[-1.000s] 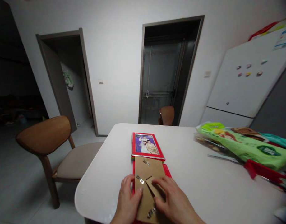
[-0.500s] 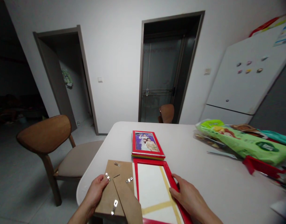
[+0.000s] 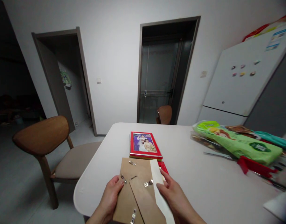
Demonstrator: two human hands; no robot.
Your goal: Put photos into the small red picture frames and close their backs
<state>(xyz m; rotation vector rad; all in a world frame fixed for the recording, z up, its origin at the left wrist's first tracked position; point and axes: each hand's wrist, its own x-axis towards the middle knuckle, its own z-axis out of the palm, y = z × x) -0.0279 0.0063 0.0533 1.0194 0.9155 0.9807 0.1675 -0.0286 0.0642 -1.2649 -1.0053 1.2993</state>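
My left hand (image 3: 110, 196) grips the left edge of a brown picture-frame backing board (image 3: 143, 196), thumb on top. Several metal turn clips and a diagonal stand flap show on the board. A white sheet (image 3: 159, 188) sticks out from under its right side. My right hand (image 3: 174, 196) is closed on the sheet's right edge, thumb on top. A red picture frame (image 3: 163, 167) lies below, mostly hidden by the board; whether my right fingers also touch it is unclear. Just beyond lies a stack topped by a red-framed photo (image 3: 145, 143) of people.
On the white table (image 3: 191, 174), a green package (image 3: 241, 141), a grey-handled utensil (image 3: 217, 155) and a red plastic item (image 3: 257, 168) lie to the right. A wooden chair (image 3: 42, 137) stands left of the table, another chair (image 3: 164, 114) beyond it.
The backing board has moved right, from beside the red frame to over it, covering most of it. My left hand moved with it. My right hand has shifted from the frame's edge to the white sheet.
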